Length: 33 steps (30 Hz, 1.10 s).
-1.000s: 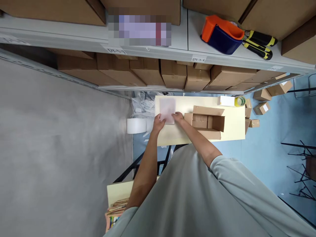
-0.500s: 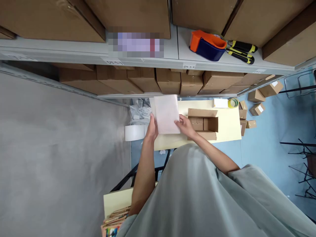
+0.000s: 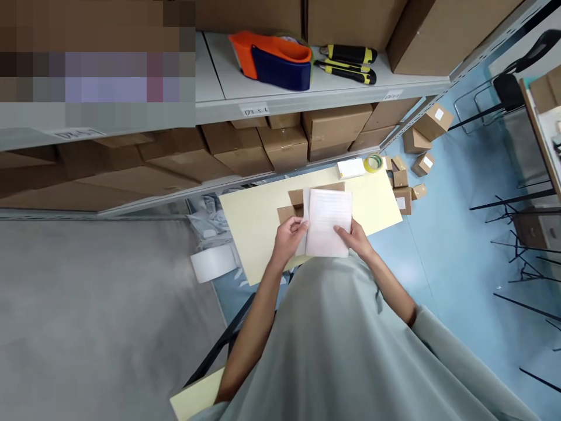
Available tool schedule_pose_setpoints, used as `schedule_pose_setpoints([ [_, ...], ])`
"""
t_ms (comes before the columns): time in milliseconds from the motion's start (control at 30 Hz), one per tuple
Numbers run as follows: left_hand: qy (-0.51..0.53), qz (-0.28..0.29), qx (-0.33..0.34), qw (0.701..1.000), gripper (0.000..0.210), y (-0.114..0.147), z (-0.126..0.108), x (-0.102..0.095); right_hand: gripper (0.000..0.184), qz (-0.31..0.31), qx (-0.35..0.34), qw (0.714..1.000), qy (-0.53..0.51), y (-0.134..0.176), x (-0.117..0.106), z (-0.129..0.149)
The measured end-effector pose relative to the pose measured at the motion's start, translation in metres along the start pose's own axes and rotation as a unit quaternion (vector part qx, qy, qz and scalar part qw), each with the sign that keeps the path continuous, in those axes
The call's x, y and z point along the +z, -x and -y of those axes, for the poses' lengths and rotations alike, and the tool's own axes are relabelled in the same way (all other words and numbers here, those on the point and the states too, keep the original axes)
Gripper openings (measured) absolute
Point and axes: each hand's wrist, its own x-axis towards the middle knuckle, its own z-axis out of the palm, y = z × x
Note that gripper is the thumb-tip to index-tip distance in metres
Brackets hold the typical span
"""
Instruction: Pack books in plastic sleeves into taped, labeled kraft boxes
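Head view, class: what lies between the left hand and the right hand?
In the head view, pale sheets lie between the left hand and the right hand, held by both.

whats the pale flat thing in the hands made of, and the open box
The pale flat thing looks like matte paper, given thin edges and faint lines; thin plastic is possible. The open box seems matte cardboard, being brown and stiff-looking.

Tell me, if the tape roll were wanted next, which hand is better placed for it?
Probably the right hand: it looks nearer the tape roll, while the left hand is farther left. Both hands hold the pale papers, though.
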Motion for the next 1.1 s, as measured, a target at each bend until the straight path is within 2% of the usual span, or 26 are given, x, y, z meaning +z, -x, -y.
schedule_pose_setpoints([
  [67, -0.015, 0.002, 0.001, 1.000, 0.047, 0.003, -0.005, 0.013, 0.046, -0.011, -0.015, 1.000, 0.015, -0.002, -0.007, -0.002],
  [167, -0.020, -0.031, -0.002, 0.999, 0.053, 0.005, -0.009, 0.026, 0.046, 0.005, -0.036, 0.999, 0.018, -0.012, -0.017, -0.001],
  [367, -0.012, -0.095, -0.007, 0.995, 0.052, 0.005, -0.006, 0.041, 0.050, 0.050, -0.046, 0.997, 0.022, -0.038, -0.032, 0.008],
  [467, 0.006, -0.075, -0.014, 0.997, 0.061, 0.004, -0.003, 0.049, 0.053, 0.074, -0.044, 0.996, 0.011, -0.047, -0.036, 0.010],
  [567, 0.025, -0.057, -0.030, 0.998, 0.057, 0.004, 0.002, 0.059, 0.053, 0.091, -0.035, 0.995, 0.012, -0.055, -0.040, 0.010],
  [767, 0.037, -0.125, -0.034, 0.991, 0.053, 0.006, 0.012, 0.076, 0.052, 0.108, -0.032, 0.988, 0.102, -0.069, -0.049, 0.019],
  [833, 0.044, -0.142, -0.041, 0.988, 0.050, 0.006, 0.013, 0.081, 0.055, 0.107, -0.024, 0.979, 0.170, -0.070, -0.051, 0.028],
  [1000, 0.065, -0.178, -0.045, 0.981, 0.049, 0.012, 0.011, 0.093, 0.095, 0.128, -0.019, 0.928, 0.349, -0.059, -0.044, 0.056],
  [1100, 0.067, -0.192, -0.039, 0.978, 0.046, 0.017, 0.010, 0.097, 0.093, 0.152, -0.036, 0.906, 0.394, -0.052, -0.036, 0.065],
])
